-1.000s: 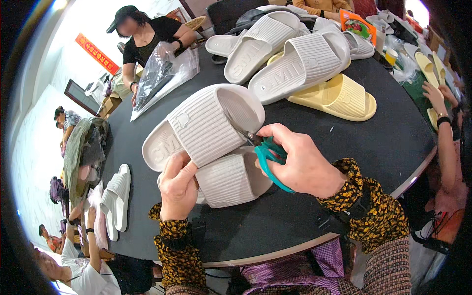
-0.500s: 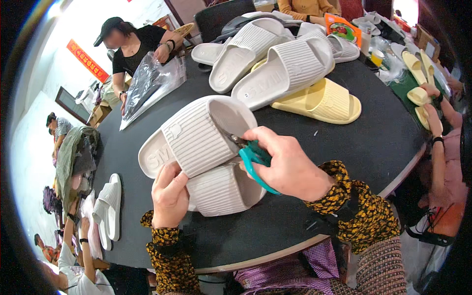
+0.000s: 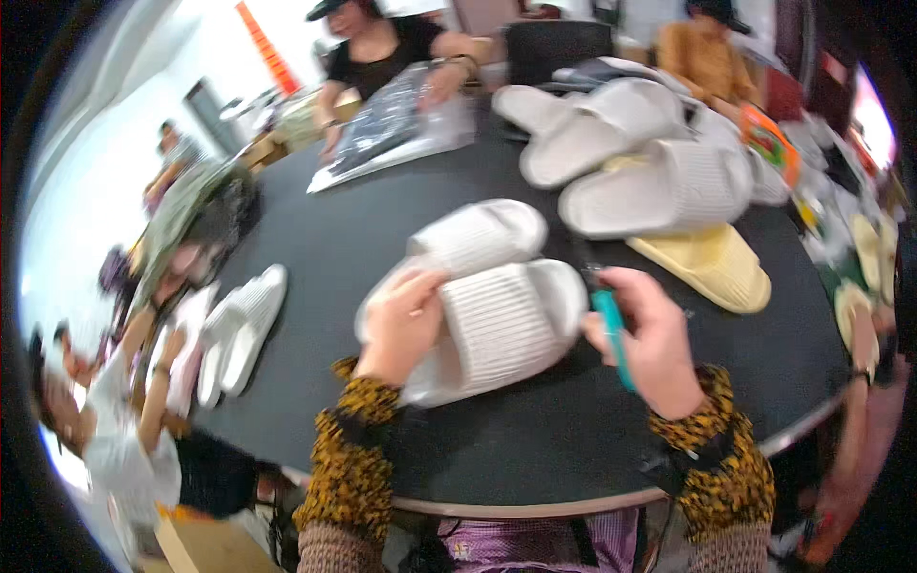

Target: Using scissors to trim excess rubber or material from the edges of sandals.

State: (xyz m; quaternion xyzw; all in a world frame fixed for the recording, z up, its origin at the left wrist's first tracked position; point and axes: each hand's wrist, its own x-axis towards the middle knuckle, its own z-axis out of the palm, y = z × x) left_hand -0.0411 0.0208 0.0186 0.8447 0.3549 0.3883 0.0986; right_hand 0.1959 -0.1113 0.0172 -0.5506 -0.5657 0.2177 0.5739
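A pair of pale grey ribbed slippers (image 3: 497,306) lies on the round black table (image 3: 363,229) in front of me. My left hand (image 3: 401,325) rests on the near slipper's left side and grips it. My right hand (image 3: 654,339) is closed around a teal-handled cutter (image 3: 611,329), just right of that slipper's edge. Its blade tip is hidden by blur.
More pale slippers (image 3: 621,143) and a yellow one (image 3: 712,267) are piled at the far right. A person across the table holds a clear plastic bag (image 3: 392,129). Another white pair (image 3: 239,329) sits off the table's left, near seated people.
The view has swung left and the slippers now lie flatter. My right hand with the teal cutter has drawn back to the right of the slipper. My left hand has moved up onto it.
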